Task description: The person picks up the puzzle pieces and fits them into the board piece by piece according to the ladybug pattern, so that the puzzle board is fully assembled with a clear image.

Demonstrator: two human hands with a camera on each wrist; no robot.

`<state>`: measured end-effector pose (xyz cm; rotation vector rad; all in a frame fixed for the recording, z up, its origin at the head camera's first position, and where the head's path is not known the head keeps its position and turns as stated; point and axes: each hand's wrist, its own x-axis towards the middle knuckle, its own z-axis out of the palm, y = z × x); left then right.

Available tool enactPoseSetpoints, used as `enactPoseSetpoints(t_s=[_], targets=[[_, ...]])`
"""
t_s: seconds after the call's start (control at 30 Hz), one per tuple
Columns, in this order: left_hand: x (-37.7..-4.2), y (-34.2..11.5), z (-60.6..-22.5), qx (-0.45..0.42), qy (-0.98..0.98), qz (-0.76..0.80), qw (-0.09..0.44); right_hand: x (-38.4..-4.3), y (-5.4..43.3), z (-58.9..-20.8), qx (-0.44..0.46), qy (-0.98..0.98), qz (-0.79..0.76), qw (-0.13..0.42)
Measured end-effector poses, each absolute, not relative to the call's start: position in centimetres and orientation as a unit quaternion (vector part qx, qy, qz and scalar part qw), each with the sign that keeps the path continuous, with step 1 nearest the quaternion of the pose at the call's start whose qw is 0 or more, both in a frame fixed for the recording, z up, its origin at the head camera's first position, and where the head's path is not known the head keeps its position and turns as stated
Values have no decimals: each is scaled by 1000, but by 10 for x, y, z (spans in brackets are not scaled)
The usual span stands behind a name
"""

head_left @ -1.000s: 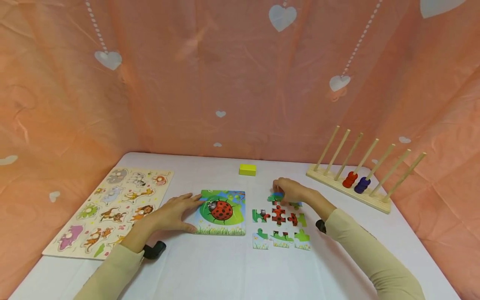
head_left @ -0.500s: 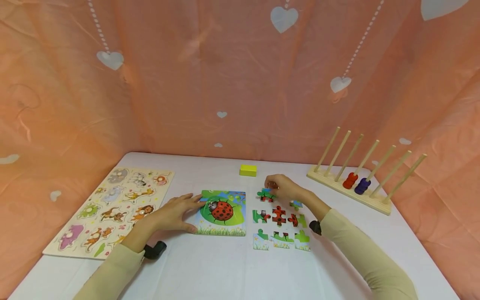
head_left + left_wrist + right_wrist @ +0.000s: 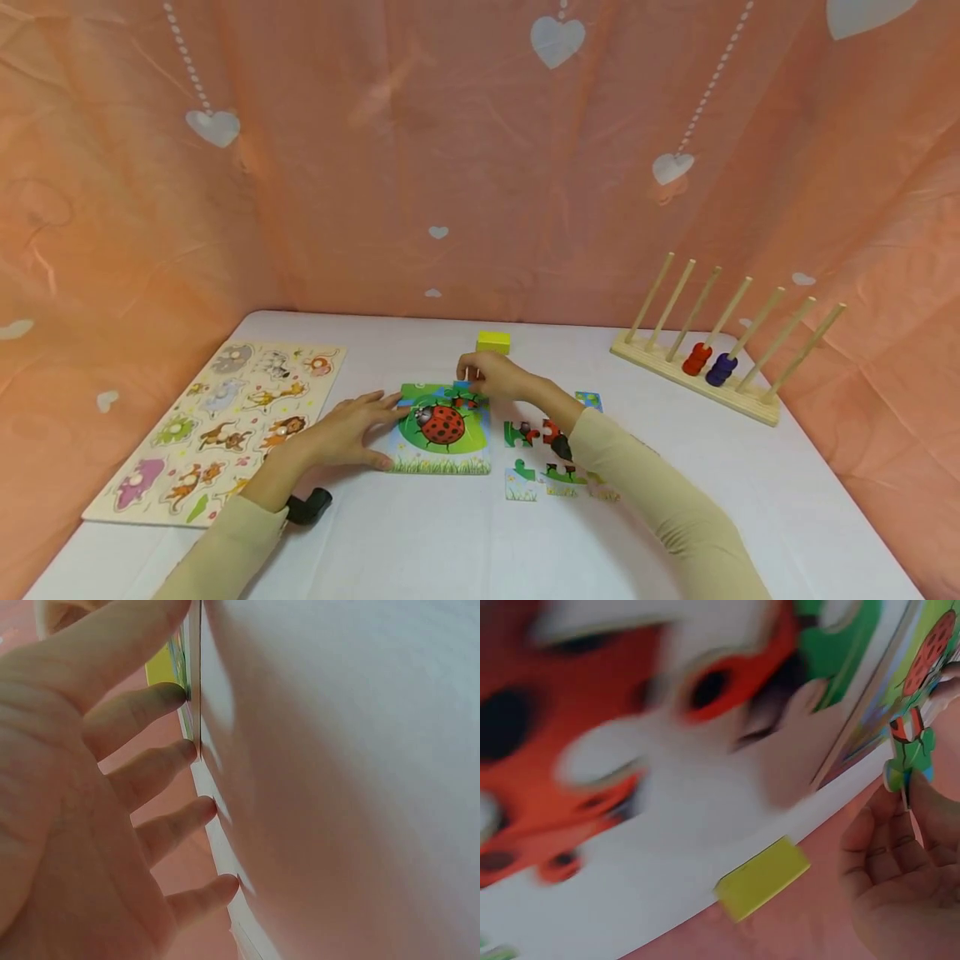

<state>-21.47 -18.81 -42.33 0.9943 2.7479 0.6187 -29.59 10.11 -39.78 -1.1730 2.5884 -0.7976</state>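
A square puzzle board [image 3: 450, 463] with a ladybug picture lies flat in the middle of the table. My left hand [image 3: 347, 432] is beside it, fingers spread, with thumb and fingertips at its left edge. The left wrist view has those fingers [image 3: 154, 772] stretched out along the board's edge. Between thumb and fingers, my right hand [image 3: 497, 377] pinches a green, red and blue puzzle piece [image 3: 913, 754], over the board's top right corner. To the right lie loose jigsaw pieces, among them a green and red piece [image 3: 517, 433] and a grass piece [image 3: 521, 485]; my right forearm hides some.
A yellow block [image 3: 493, 341] sits behind the right hand. On the left is an animal peg puzzle [image 3: 247, 404]. A wooden stand with upright rods [image 3: 693, 375] and red and purple beads stands at the back right. Orange curtain [image 3: 390, 183] surrounds the table.
My right hand has carried the pinched piece left, from the group of loose pieces to over the board's upper right corner. My left hand has stayed at the board's left edge.
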Motion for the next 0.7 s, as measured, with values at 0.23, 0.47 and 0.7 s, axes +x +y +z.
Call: enactPoseSetpoints(t_s=[0.23, 0.47, 0.7], targets=[[-215, -188, -424, 331, 918, 203, 77, -291, 73, -400, -382, 899, -199, 84], [-217, -190, -426, 332, 917, 207, 79, -282, 60, -404, -367, 923, -109, 37], [-216, -189, -425, 332, 915, 212, 83, -275, 55, -403, -347, 933, -94, 23]])
